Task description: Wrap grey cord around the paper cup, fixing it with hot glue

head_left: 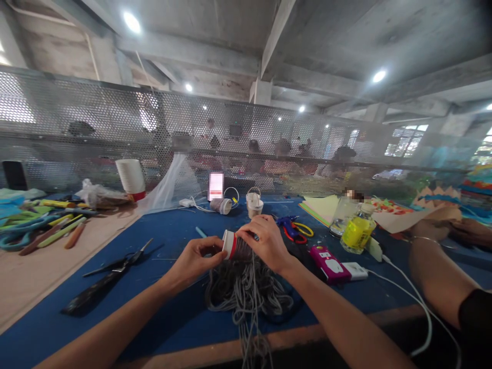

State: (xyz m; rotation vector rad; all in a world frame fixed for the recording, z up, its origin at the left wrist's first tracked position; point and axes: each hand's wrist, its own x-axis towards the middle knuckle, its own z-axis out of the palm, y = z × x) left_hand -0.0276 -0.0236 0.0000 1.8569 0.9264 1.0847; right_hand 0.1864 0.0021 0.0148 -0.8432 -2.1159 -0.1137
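My left hand (202, 258) pinches the white rim of a paper cup (229, 244), which is tilted on its side. Around the cup's body runs grey cord, with a red band showing near the rim. My right hand (265, 243) has its fingers closed on the cord at the wrapped part of the cup. Below both hands lies a loose heap of grey cord (249, 292), and strands hang over the table's front edge. Farther back are a cord-wrapped cup (221, 206) lying on its side and small white cups (254, 204) with a handle.
Black-handled scissors (111, 274) lie at left, near several tools (57, 230) and stacked paper cups (130, 179). A lit phone (216, 186) stands at the back. To the right are blue-red scissors (294, 228), a magenta power bank (330, 264), a yellow bottle (357, 230) and another person's arm (438, 271).
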